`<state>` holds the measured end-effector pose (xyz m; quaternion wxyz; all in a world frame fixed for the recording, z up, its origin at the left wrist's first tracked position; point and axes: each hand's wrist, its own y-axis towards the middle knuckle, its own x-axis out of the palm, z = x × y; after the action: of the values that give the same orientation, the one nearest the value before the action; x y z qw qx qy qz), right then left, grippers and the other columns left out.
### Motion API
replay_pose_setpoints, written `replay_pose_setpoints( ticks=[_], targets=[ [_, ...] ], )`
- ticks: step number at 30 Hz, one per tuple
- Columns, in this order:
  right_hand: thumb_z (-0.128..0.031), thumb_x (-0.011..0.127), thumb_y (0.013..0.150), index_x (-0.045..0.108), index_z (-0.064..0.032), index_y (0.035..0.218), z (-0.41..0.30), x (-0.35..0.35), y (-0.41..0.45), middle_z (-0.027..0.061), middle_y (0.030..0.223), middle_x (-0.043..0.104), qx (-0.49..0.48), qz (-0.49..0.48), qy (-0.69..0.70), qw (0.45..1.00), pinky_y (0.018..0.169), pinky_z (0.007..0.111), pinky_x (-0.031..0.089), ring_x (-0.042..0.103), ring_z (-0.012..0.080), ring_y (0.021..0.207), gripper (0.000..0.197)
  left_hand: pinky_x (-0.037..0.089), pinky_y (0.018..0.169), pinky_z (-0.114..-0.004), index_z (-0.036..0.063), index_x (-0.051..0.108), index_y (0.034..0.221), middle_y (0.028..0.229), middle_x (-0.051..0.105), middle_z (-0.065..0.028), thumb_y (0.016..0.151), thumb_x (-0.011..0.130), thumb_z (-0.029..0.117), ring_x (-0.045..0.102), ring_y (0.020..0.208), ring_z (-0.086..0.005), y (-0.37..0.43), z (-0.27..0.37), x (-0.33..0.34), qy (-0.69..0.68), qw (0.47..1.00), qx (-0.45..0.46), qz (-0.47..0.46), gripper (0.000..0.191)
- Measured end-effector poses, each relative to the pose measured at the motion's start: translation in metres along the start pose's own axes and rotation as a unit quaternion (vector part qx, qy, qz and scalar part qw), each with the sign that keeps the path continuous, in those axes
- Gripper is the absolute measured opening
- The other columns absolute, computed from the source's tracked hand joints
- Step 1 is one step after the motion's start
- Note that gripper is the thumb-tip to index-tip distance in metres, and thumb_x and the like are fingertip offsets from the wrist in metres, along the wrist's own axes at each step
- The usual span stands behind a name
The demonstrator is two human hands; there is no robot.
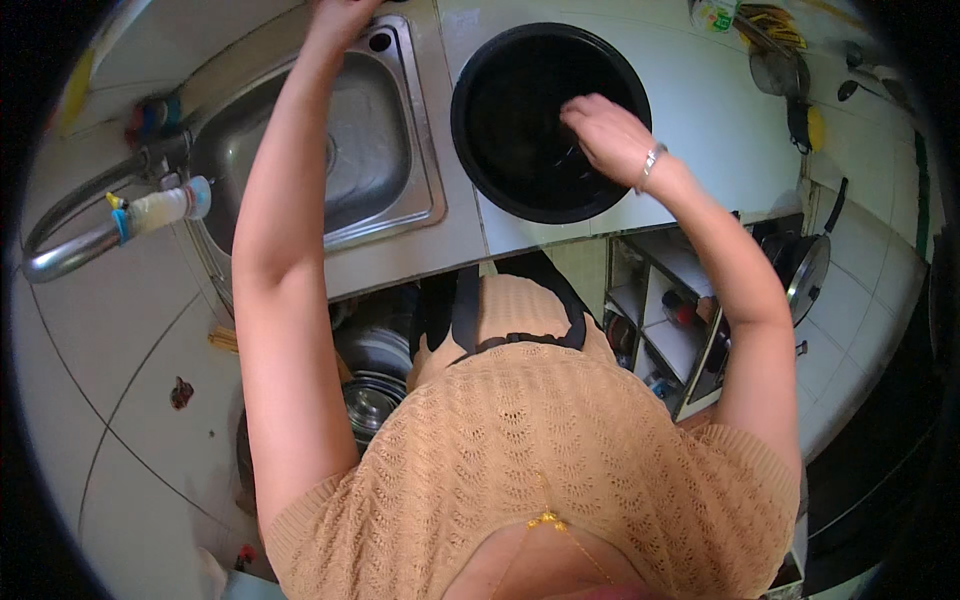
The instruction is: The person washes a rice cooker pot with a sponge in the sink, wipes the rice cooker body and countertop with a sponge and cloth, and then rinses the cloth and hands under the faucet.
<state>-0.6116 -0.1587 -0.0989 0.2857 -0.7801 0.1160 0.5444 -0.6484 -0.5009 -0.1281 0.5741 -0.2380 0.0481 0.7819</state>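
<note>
A round black basin (pixel 517 127) stands on the tiled counter, right of the stainless steel sink (pixel 367 150). My right hand (pixel 609 139), with a silver bracelet (pixel 650 166) at the wrist, is over the right part of the basin's inside. Its fingers are bent, and whether they hold anything cannot be told. My left arm reaches forward across the sink. Only part of my left hand (pixel 345 15) shows at the top edge, beside a dark thing cut off by the picture; its fingers are hidden.
A curved metal faucet (pixel 71 255) with a cloth-like wrap (pixel 157 214) reaches out at the left. Utensils and a strainer (pixel 776 71) hang on the right wall. Below the counter are metal pots (pixel 371 401) and a shelf unit (pixel 671 349). A lidded pan (pixel 808 281) hangs at the right.
</note>
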Motion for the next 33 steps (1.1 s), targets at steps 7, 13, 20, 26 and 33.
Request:
replay_pose_setpoints(
  ticks=[7, 13, 20, 26, 33],
  targets=[
    [-0.009, 0.054, 0.078, 0.066, -0.0017, 0.098, 0.029, 0.02, 0.037, 0.0146, 0.119, 0.055, -0.059, -0.271, -0.231, 0.933, 0.092, 0.034, 0.044, 0.052, 0.0291, 0.109, 0.024, 0.047, 0.079, -0.031, 0.0028, 0.059, 0.113, 0.094, 0.066, -0.0121, 0.07, 0.058, 0.002, 0.062, 0.084, -0.0222, -0.116, -0.004, 0.109, -0.155, 0.981, 0.072, -0.094, 0.042],
    [-0.008, 0.05, 0.079, 0.061, 0.0076, 0.1, -0.008, 0.039, 0.014, 0.0247, 0.12, 0.051, -0.09, -0.393, -0.056, 0.914, 0.088, 0.039, 0.047, 0.055, 0.0383, 0.104, 0.029, 0.047, 0.078, -0.026, -0.003, 0.06, 0.11, 0.094, 0.064, -0.0079, 0.065, 0.047, -0.01, 0.061, 0.083, -0.0159, -0.137, -0.002, 0.115, -0.247, 0.968, 0.03, 0.019, 0.047],
    [-0.011, 0.054, 0.078, 0.064, -0.0037, 0.106, 0.02, 0.038, 0.003, 0.0185, 0.127, 0.047, -0.074, -0.302, -0.254, 0.916, 0.095, 0.039, 0.04, 0.046, 0.0317, 0.116, 0.031, 0.047, 0.078, -0.025, -0.0049, 0.06, 0.109, 0.093, 0.065, -0.0078, 0.063, 0.049, -0.007, 0.06, 0.082, -0.0146, -0.165, 0.007, 0.111, -0.209, 0.972, 0.045, 0.097, 0.048],
    [-0.012, 0.052, 0.078, 0.064, -0.0034, 0.105, 0.002, 0.032, -0.01, 0.0186, 0.129, 0.046, -0.08, -0.343, -0.206, 0.913, 0.096, 0.04, 0.038, 0.044, 0.0305, 0.12, 0.031, 0.044, 0.087, -0.027, -0.0029, 0.061, 0.108, 0.102, 0.064, -0.013, 0.063, 0.045, -0.008, 0.06, 0.094, -0.0193, -0.204, 0.035, 0.102, -0.174, 0.971, 0.084, 0.14, 0.048],
    [-0.003, 0.051, 0.075, 0.063, -0.0009, 0.1, -0.038, 0.006, -0.001, 0.0199, 0.105, 0.061, -0.134, -0.231, -0.012, 0.964, 0.088, 0.041, 0.046, 0.058, 0.0358, 0.098, 0.027, 0.043, 0.092, -0.028, -0.004, 0.061, 0.107, 0.107, 0.063, -0.0144, 0.062, 0.044, -0.012, 0.059, 0.102, -0.0196, -0.214, 0.052, 0.07, -0.215, 0.944, 0.135, 0.212, 0.049]
  ],
)
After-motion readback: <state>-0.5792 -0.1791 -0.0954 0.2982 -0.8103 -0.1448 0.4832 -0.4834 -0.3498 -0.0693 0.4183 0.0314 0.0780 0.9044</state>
